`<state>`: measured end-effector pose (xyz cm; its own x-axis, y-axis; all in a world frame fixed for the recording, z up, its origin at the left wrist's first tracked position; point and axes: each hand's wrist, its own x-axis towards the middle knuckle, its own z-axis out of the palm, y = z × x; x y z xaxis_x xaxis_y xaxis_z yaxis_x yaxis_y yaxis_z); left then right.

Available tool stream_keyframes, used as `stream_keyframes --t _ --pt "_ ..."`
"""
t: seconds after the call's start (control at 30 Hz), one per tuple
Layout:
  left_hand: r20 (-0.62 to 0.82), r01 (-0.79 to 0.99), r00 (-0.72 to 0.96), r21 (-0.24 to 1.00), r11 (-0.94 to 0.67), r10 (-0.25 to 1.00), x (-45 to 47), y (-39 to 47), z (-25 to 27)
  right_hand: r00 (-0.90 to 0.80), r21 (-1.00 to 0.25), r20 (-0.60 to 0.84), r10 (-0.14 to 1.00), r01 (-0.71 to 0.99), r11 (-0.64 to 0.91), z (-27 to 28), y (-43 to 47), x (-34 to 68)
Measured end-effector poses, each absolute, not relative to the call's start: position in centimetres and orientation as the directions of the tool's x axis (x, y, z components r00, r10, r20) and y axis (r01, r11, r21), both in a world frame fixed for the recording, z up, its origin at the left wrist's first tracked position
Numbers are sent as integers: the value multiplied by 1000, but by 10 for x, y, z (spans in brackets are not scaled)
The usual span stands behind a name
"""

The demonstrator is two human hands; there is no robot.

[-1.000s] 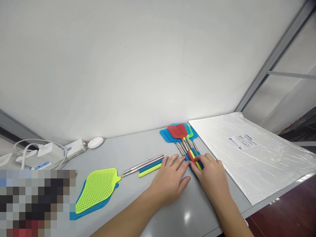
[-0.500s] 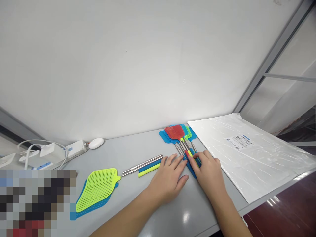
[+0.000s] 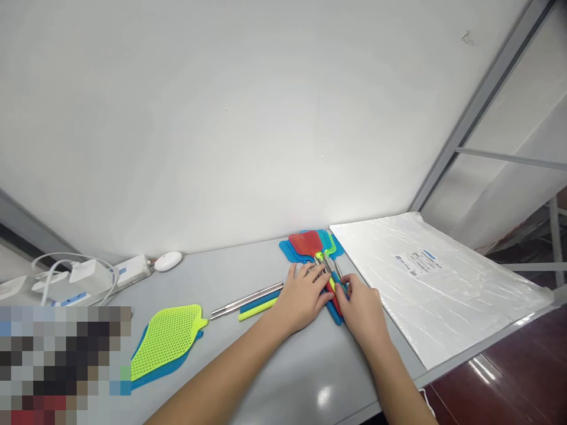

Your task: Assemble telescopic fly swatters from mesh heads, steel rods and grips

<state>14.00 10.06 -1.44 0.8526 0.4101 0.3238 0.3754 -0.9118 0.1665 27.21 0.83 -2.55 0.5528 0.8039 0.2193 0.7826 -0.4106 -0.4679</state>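
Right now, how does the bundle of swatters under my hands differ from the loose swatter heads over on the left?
The bundle of swatters has metal rods and coloured grips fitted; the loose heads have none. The bundle includes a red head; the loose heads are lime and blue. Both hands, left and right, touch the bundle; the loose heads lie untouched. Both are stacked mesh.
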Motion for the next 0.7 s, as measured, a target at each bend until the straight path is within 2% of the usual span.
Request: stream_keyframes --t 0.17,0.47,0.7 --pt "334 358 851 196 -913 405 138 108 -20 544 -451 258 798 798 -399 -26 8 272" --pt "327 333 864 201 -921 383 146 110 -22 548 -474 243 800 787 -394 -28 7 271" --pt "317 350 875 105 -931 365 137 102 -18 579 -580 239 779 729 -364 -30 1 273"
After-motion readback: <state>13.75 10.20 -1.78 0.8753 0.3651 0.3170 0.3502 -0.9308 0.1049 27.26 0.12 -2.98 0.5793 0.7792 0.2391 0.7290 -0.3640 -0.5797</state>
